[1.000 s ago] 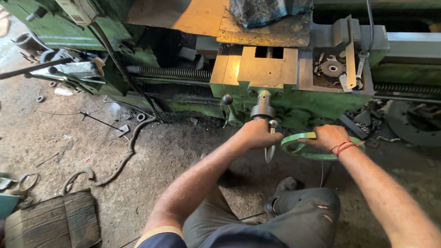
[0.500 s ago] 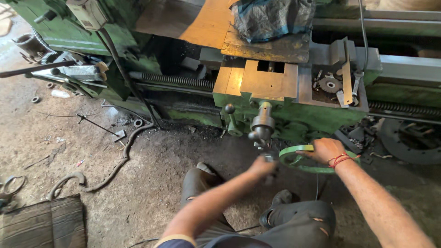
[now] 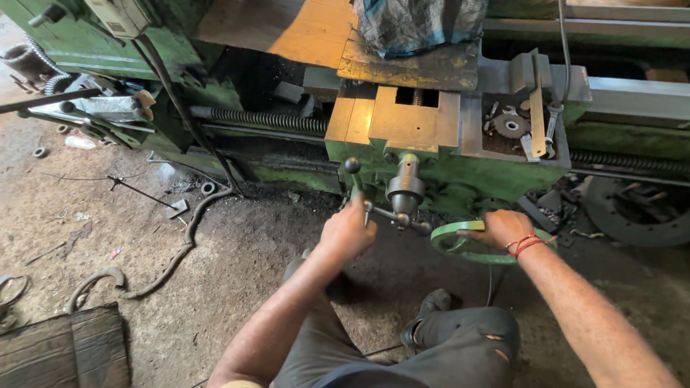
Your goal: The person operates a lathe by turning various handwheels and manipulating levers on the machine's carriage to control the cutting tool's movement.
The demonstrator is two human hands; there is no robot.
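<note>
Green handwheel (image 3: 467, 244) is gripped by the outstretched right hand (image 3: 505, 228), while the left hand (image 3: 348, 231) clasps the crank handle (image 3: 384, 213).

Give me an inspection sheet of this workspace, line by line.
Surface: dirt floor, oily and dusty.
Job's things: green lathe carriage; metal crank handle; green handwheel.
Clutter: wrench and gear on the carriage; sack on top; wooden block on the floor.
Hands: left hand on the crank handle; right hand on the handwheel rim, red thread at the wrist.
Cables: hose curling across the floor.
Surroundings: lead screw; round part at right.
</note>
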